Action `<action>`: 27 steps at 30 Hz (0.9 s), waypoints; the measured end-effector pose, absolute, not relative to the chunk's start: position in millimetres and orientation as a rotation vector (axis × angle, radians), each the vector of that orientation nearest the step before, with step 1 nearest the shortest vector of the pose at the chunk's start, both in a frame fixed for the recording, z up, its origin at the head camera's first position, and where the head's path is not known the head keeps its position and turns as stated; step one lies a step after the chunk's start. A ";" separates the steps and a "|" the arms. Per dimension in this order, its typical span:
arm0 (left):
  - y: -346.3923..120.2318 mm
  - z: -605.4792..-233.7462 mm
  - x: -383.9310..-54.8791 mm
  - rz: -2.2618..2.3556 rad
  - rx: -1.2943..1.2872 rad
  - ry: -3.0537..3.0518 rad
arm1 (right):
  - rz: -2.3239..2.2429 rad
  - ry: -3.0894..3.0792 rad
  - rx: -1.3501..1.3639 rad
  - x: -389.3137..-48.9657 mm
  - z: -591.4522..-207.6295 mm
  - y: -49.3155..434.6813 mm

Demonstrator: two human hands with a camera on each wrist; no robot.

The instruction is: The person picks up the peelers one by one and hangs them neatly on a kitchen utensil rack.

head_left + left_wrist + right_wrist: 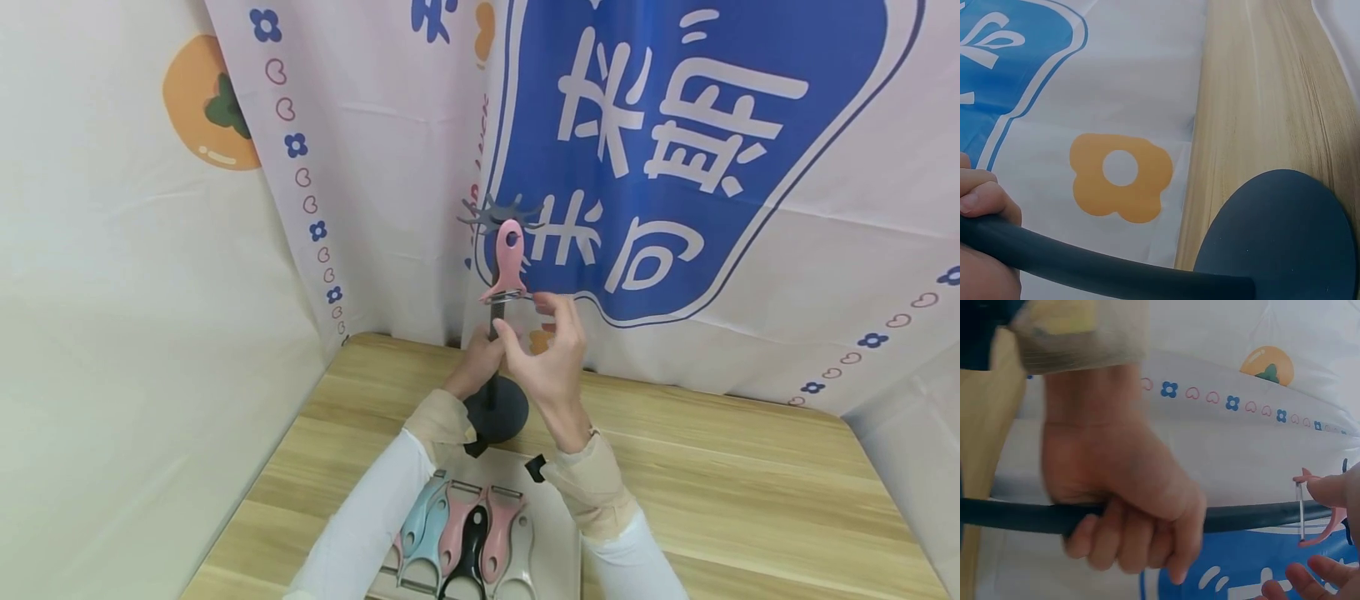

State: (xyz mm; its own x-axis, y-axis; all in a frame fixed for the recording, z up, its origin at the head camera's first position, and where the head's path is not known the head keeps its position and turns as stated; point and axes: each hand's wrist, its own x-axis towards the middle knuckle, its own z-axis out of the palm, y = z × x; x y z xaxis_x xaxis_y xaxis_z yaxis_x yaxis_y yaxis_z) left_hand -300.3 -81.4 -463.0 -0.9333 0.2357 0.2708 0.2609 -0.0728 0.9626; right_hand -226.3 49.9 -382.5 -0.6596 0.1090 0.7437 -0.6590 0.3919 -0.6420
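A person works at a pale wood-grain table [735,483]. Near its far edge, left of the middle, stands a dark, slim-poled display stand [492,392] with a round flat base [510,417] and a ring of dark curved hooks [506,215] on top. A glossy pink plastic peeler with a metal blade [510,258] is up at the hooks, handle hole uppermost, blade end down; its long axis runs nearly upright, roughly along the pole.

The left hand [477,362] is wrapped round the pole, between base and peeler, fingers curled in a fist. The right hand [555,358] is the nearer to the peeler, just below and right of its blade end. Its thumb and fingers are spread wide, holding nothing; the peeler lies up and to the left of those fingertips. Whether the thumb brushes it, I cannot tell.

On the near part of the table, a light beige tray [557,542] holds a row of blue, pink, black and pale grey peelers [474,542]. Behind the far edge hangs a white printed cloth [390,150] with a blue panel.
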 end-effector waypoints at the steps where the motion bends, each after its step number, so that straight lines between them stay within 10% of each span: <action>1: -80.2 -462.6 -299.9 -2.216 -0.554 -2.139 | 1.329 -1.947 0.471 -223.7 -387.4 54.0; 27: -83.4 -463.6 -300.0 -2.300 -0.694 -2.099 | 1.317 -2.848 0.757 -111.9 -485.3 108.0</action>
State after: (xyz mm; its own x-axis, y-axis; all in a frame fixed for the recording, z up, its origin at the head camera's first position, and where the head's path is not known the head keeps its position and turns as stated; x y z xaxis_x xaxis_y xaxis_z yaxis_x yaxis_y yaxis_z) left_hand -300.0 -83.4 -463.6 -0.9043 0.3210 0.2815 0.2512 -0.1331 0.9587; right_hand -111.9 108.0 -485.3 -0.8864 -0.4484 0.1151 -0.3780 0.5576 -0.7390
